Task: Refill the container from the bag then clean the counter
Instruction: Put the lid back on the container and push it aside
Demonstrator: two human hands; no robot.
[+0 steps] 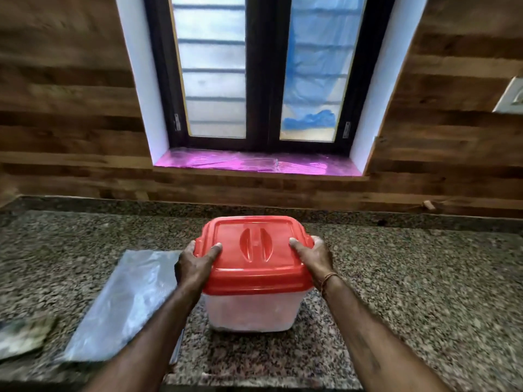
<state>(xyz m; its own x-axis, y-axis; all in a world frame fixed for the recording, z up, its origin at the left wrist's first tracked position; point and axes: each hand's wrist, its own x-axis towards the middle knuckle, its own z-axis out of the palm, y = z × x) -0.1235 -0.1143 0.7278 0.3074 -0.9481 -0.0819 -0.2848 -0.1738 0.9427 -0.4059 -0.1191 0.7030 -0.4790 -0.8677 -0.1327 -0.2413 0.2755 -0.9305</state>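
A translucent white container with a red lid stands on the speckled granite counter in front of me. My left hand grips the lid's left edge, thumb on top. My right hand grips the right edge the same way. The lid sits on the container. A flat, clear plastic bag lies on the counter to the left of the container, partly under my left forearm.
A folded greenish cloth lies at the far left near the counter's front edge. Behind the counter rises a wood-panelled wall with a window and a pink sill. A white switch plate is on the right wall.
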